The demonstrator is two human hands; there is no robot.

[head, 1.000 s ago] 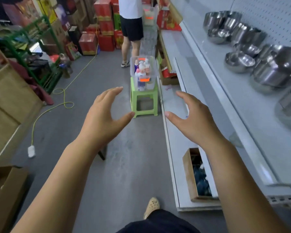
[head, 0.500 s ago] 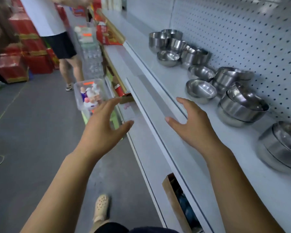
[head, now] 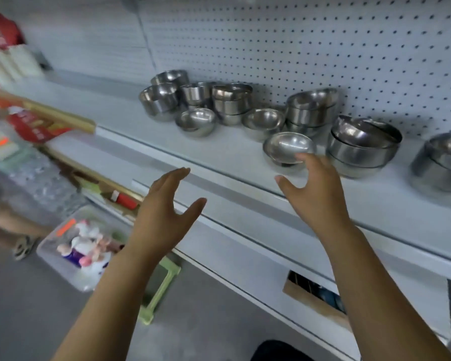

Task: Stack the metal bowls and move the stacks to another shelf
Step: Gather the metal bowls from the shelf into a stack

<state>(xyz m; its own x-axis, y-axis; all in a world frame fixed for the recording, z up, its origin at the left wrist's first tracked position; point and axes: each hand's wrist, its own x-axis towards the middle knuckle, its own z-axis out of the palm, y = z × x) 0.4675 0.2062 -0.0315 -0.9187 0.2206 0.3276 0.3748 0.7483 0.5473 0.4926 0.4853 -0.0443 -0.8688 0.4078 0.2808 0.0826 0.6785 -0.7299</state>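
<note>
Bowls: metal bowls stood along the shelf against the pegboard, some single, some loosely nested, several tilted.
Front bowl: a shallow front bowl sat alone near the shelf's edge, just beside a leaning stack on its right.
Right hand: the right hand was empty, its fingers spread and curved, its fingertips at the front bowl's near rim. Whether they touched it could not be told.
Left hand: the left hand was empty and relaxed, in front of the shelf edge, well apart from every bowl.
Risk: a one-sided grab would probably skate the smooth, light bowl back into the stack. The tilted bowls on top looked likely to slide off, since they were not seated. Nesting unlike sizes could leave a wobbly pile.
Writing: none was legible. An orange tag on the clear bin and the print on the red packs at the left were blurred.
</note>
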